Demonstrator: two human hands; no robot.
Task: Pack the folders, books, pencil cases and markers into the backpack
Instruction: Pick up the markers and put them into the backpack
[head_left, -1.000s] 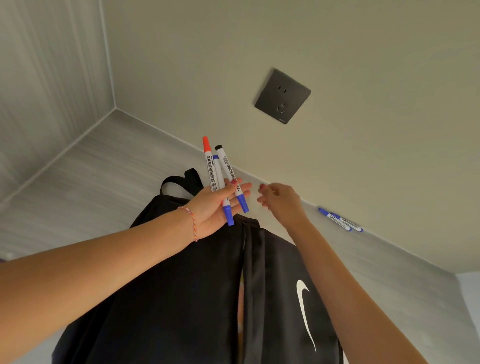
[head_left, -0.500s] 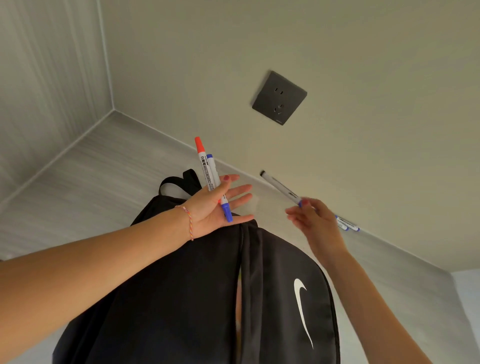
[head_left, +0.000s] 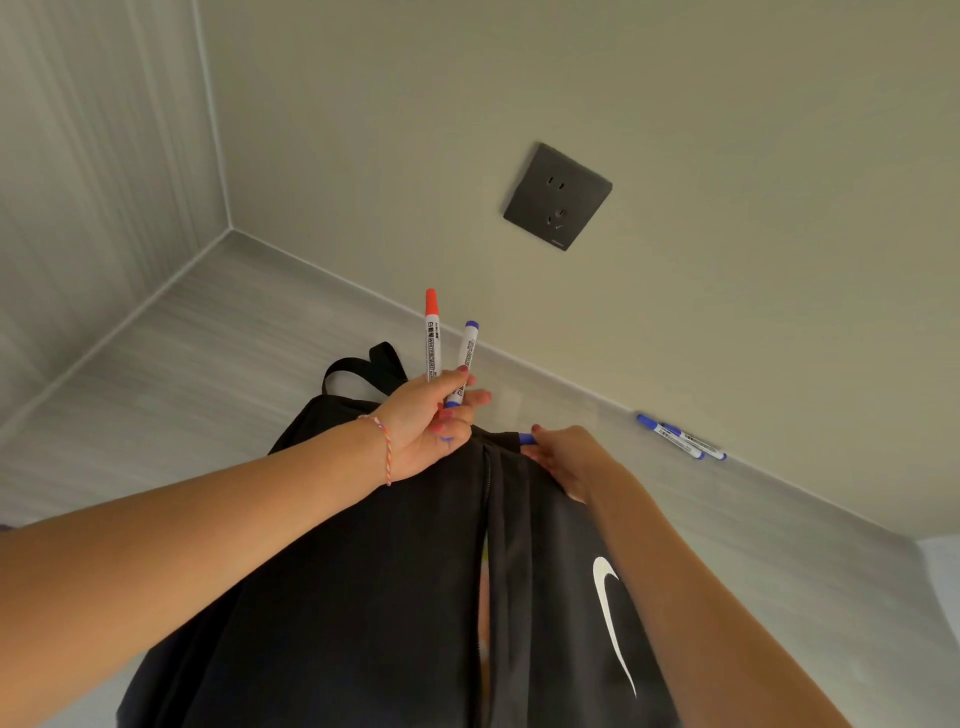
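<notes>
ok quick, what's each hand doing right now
Left hand: holds two markers, one red-capped, one blue-capped.
Right hand: pinches a blue-tipped marker at the top of the backpack.

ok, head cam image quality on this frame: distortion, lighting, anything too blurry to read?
Head view: strong wide-angle bend, the forearms balloon toward the bottom corners. Lighting is soft and even with no glare. The backpack is near-black with little fabric detail. Print on the red-capped marker is partly legible; the two markers by the wall are too small to read.
</notes>
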